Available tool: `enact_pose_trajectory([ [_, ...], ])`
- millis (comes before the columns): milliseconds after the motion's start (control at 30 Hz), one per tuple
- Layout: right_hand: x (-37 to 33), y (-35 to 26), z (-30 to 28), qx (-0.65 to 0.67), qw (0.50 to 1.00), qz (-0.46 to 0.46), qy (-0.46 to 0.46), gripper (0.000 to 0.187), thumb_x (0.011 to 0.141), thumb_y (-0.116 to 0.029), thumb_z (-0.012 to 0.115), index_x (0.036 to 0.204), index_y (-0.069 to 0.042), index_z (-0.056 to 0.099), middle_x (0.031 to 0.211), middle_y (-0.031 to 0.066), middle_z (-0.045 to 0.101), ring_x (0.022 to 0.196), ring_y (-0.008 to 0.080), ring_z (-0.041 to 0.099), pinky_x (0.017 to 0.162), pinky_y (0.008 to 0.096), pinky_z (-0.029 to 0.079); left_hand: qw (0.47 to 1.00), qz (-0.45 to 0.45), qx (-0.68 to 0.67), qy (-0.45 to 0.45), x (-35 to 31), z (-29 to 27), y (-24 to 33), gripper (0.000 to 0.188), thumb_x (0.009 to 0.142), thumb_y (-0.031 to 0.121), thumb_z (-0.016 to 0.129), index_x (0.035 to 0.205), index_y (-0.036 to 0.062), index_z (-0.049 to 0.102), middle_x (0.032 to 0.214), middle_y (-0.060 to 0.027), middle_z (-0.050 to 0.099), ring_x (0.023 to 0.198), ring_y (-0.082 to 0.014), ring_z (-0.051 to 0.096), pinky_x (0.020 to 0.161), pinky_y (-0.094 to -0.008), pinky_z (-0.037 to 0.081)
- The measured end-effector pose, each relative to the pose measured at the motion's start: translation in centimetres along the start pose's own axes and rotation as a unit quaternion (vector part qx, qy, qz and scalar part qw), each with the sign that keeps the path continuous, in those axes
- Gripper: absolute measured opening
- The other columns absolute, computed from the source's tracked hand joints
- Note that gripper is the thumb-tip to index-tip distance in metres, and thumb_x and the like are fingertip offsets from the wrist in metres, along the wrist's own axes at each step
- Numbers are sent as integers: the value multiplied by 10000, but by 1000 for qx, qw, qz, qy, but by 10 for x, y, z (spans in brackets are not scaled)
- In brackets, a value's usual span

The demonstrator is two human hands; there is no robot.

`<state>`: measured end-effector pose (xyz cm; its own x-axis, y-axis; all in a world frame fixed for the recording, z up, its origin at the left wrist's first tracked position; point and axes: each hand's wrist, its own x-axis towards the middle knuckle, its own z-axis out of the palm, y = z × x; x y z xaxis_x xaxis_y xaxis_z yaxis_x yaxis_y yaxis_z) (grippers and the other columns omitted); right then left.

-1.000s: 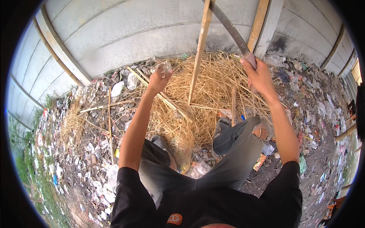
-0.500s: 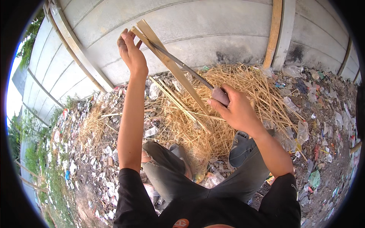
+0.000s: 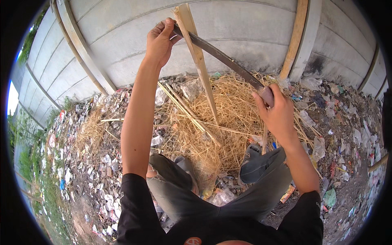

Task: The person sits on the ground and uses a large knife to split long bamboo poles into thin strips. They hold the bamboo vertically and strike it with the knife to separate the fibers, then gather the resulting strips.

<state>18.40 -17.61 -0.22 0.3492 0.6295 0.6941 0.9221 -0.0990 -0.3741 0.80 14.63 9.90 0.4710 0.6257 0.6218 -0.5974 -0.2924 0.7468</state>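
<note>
My right hand (image 3: 279, 116) is wrapped round the handle of a long dark-bladed machete (image 3: 228, 61). Its blade runs up and left across a split length of bamboo (image 3: 199, 61), wedged in the gap between the two halves. The bamboo stands tilted, its lower end down in the straw-like shavings. At the far side, my left hand (image 3: 160, 43) pinches the blade's tip end, just left of the bamboo; part of its fingers is hidden behind the blade.
A heap of thin bamboo shavings (image 3: 232, 143) lies before my feet, with loose bamboo strips (image 3: 190, 112) at its left. Scattered plastic litter (image 3: 98, 179) covers the ground around. A grey concrete panel wall (image 3: 134, 41) with posts (image 3: 296, 41) rises behind.
My left hand has moved right and up to the blade's tip. The machete has turned to show its flat side, and my right hand has shifted right. The bamboo stands more upright.
</note>
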Motion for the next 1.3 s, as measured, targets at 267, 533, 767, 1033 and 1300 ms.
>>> enact_pose_trajectory([
  [267,56,36,-3,-22,996,50,-69,261,765,-57,673,986,82,659,740,272,636,746,447,670,705,448,527,998,-40,45,36,40,5,-20,320,1041,301,588,1034,-15,641,922,-104,692,870,-216,686,840,-381,581],
  [533,101,71,-25,-84,971,148,-167,481,777,-136,691,1197,80,599,1084,243,630,997,357,656,872,416,510,993,-109,29,30,80,14,-38,304,1063,258,553,1039,-35,632,976,-119,672,906,-222,675,878,-367,597],
  [767,87,76,-27,18,955,181,-236,303,810,-135,738,992,32,561,714,41,587,561,133,558,528,317,464,995,-101,5,19,84,33,-54,309,1058,287,568,1027,-12,640,925,-67,662,808,-193,660,816,-371,597],
  [1033,1,15,-45,384,849,281,-231,255,915,-175,765,962,-9,576,678,-5,544,563,63,521,529,245,441,983,-80,145,81,-58,41,-97,834,990,608,526,1448,-76,389,1311,-245,613,1212,-300,607,1080,-456,470],
  [1300,-34,6,-43,298,917,236,-119,308,970,-269,721,1075,2,621,731,-19,558,570,54,492,519,232,405,878,-103,461,-72,-171,65,-209,859,978,490,612,1545,-17,212,1381,-298,520,1228,-412,568,1048,-514,471],
])
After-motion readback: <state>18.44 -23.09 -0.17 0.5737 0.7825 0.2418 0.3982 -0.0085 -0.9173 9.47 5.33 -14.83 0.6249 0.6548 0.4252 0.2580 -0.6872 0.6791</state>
